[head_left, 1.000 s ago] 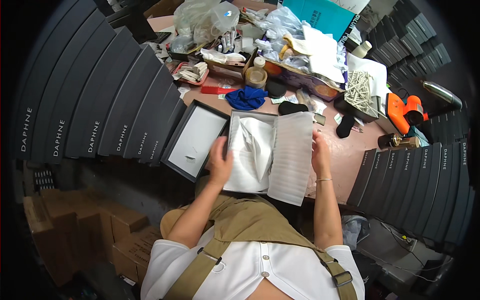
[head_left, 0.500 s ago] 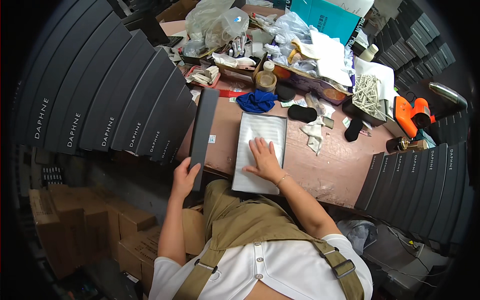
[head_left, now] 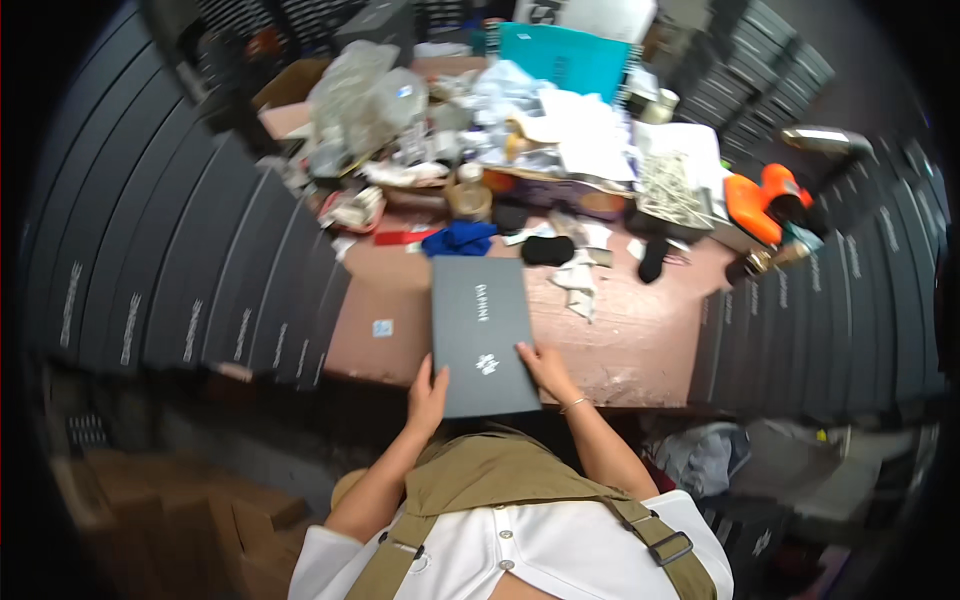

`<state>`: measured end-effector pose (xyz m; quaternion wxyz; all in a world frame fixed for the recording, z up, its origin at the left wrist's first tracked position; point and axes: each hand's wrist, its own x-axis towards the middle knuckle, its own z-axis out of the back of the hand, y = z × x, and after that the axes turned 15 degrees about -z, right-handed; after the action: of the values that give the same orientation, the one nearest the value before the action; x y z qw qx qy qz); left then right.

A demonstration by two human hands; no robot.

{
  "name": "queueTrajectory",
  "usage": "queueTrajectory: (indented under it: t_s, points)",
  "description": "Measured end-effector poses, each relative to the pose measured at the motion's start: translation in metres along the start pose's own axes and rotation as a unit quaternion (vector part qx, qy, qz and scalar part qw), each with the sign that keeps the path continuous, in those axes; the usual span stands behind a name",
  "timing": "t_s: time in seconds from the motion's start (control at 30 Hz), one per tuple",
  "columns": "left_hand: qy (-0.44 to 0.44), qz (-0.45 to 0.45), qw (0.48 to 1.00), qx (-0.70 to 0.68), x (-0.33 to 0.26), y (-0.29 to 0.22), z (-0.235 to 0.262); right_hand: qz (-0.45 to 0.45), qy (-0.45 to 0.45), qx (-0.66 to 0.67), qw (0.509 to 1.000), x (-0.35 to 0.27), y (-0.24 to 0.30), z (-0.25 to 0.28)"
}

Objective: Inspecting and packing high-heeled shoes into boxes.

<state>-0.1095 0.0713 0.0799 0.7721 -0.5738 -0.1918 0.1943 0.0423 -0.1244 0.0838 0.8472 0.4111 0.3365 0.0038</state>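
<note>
Two hands resting on a flat dark grey box (head_left: 483,335), closed by its lid, lying on the near part of the pinkish bench (head_left: 640,340) with its long side running away from the person. Lid showing a matte, even charcoal surface, square corners, and two small pale markings: one line of lettering near the middle, one small emblem nearer the person. Near edge of the box reaching past the bench edge, toward the person's chest.

Left hand (head_left: 427,397) lying against the near left corner, fingers extended along the side edge, grip loose and flat rather than clenched. Right hand (head_left: 548,368) pressing on the near right part of the lid, fingers spread, grip likewise unclenched, a thin bracelet at the wrist.

Beyond the box: blue cloth (head_left: 458,238) just past its far edge, a black pouch (head_left: 547,250) to the right, crumpled white paper (head_left: 580,285) beside the far right corner. Rows of like dark boxes (head_left: 200,290) stacked upright, flanking the bench at left and right.
</note>
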Motion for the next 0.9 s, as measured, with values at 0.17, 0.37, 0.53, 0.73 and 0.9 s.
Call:
queueTrajectory:
  t_s: [0.17,0.37,0.53,0.73,0.9]
  points:
    - [-0.013,0.090,0.971,-0.222,-0.016,0.054,0.006,0.043,-0.055,0.084,0.994,0.001,-0.027,-0.031]
    - [0.228,0.284,0.893,-0.266,0.040,0.074,0.022,0.008,-0.033,0.136,0.990,0.005,-0.052,-0.034]
    - [0.221,0.157,0.872,-0.408,0.048,-0.023,0.009,0.103,-0.046,0.186,0.976,-0.096,0.023,0.023]
    - [0.264,-0.023,0.750,-0.605,0.119,-0.245,-0.068,0.444,-0.383,-0.167,0.792,-0.262,0.132,0.176]
    - [0.521,-0.260,0.507,-0.635,0.135,-0.449,-0.120,0.531,-0.564,-0.157,0.613,-0.364,0.144,0.295]
